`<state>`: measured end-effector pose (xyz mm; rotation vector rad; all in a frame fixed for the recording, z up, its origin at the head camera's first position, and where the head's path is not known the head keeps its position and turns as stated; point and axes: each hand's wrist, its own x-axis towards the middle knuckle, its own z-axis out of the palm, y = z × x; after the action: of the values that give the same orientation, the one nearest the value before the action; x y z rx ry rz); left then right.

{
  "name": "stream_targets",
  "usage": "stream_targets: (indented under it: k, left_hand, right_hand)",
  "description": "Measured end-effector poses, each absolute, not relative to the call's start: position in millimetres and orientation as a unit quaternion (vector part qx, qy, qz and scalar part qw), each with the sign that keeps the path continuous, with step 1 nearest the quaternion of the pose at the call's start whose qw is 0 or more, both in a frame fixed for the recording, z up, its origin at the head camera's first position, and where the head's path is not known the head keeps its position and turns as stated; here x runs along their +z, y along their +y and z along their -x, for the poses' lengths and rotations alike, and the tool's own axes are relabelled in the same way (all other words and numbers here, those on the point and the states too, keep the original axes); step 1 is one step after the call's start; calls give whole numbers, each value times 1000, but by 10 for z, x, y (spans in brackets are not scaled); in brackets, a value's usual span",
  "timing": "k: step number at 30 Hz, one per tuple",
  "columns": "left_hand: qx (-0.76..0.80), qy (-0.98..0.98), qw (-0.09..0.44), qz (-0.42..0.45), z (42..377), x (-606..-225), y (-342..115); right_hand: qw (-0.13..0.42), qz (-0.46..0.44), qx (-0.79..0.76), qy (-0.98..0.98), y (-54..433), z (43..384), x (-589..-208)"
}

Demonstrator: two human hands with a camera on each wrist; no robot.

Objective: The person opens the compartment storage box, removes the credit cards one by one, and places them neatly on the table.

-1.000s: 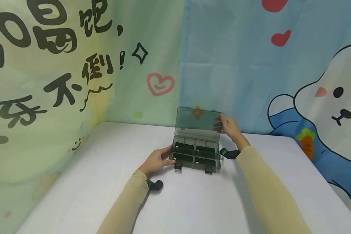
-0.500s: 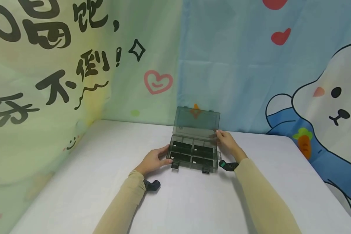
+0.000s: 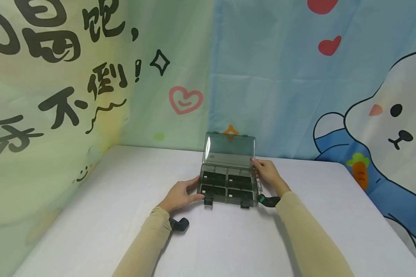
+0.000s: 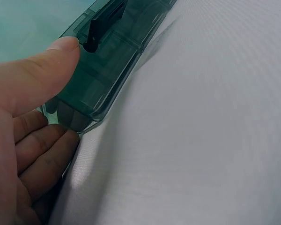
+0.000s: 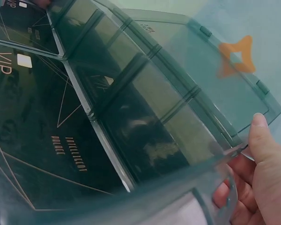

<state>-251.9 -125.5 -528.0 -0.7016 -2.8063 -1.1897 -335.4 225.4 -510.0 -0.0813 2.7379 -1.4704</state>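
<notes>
A smoky, see-through plastic compartment box [image 3: 227, 200] stands on the table with its lid [image 3: 230, 148] raised and leaning back. Dark cards [image 3: 214, 178] lie in its compartments; one in the right wrist view reads "VIP" and "INTELLIGENT". My left hand [image 3: 180, 195] holds the box's left side, thumb at the front corner near a latch [image 4: 100, 28], fingers against the side. At the lid's lower right corner, by the hinge, my right hand [image 3: 267, 173] pinches the edge. Its thumb [image 5: 260, 136] lies on the lid and its fingers curl below.
A white-covered table [image 3: 228, 246] spreads around the box. Behind it hangs a printed curtain [image 3: 270, 77], and the lid's top edge is close in front of it. Black straps with small devices [image 3: 179, 224] sit on both wrists.
My right hand has slid down the lid's right edge, from the upper corner to near the hinge. The lid stays raised. My left hand keeps its hold on the box.
</notes>
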Motion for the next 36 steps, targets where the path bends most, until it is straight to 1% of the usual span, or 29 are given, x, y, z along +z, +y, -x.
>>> stream_targets:
  k: [11, 22, 26, 29, 32, 36]
  left_hand:
    - [-377, -900, -3, 218, 2500, -5259, -1243]
    - [-359, -906, 11, 224, 2495, -5275, -1246]
    - [-365, -904, 4, 225, 2477, -5244, -1232]
    - [-362, -905, 3, 224, 2475, -5251, -1229]
    - [-357, -907, 5, 223, 2483, -5268, -1237]
    - [-363, -905, 9, 223, 2484, -5274, -1256]
  right_hand:
    - [28, 31, -452, 891, 2247, 3344, -5093]
    - [36, 58, -438, 896, 2269, 3336, -5073]
    - [38, 71, -432, 898, 2310, 3317, -5060]
    - [38, 64, -434, 898, 2335, 3284, -5044]
    - [18, 58, -422, 905, 2337, 3220, -5017]
    - [-39, 61, -385, 920, 2282, 3079, -4957]
